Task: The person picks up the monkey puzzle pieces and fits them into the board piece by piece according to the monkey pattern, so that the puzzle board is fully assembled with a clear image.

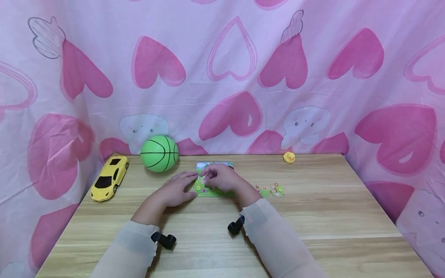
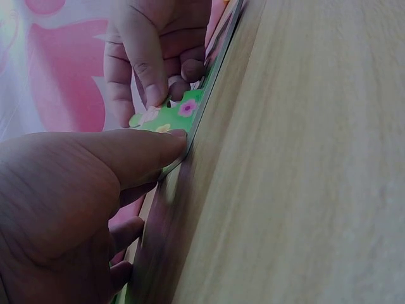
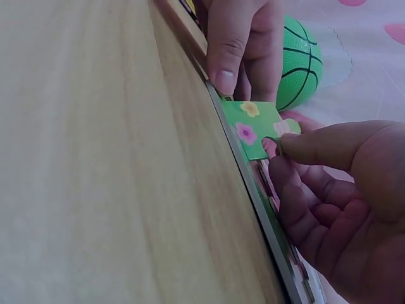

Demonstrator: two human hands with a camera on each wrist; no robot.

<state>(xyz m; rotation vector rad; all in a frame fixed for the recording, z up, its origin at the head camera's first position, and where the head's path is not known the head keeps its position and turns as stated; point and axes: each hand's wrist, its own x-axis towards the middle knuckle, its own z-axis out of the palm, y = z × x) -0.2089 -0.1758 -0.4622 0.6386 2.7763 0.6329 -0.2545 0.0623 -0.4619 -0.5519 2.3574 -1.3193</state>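
Observation:
A colourful jigsaw puzzle in a flat tray lies on the wooden table. Its green corner puzzle piece, printed with a pink and a yellow flower, sits at the near left. My right hand reaches over the puzzle, and its thumb and forefinger pinch the edge of that piece in the right wrist view. My left hand rests at the puzzle's left edge, fingers extended; its thumb touches the green piece. Much of the puzzle is hidden beneath my right hand.
Loose flowered puzzle pieces lie right of the puzzle, partly behind my right forearm. A green ball and a yellow toy car stand at the left. A small yellow duck sits near the back edge, before a pink heart-printed curtain.

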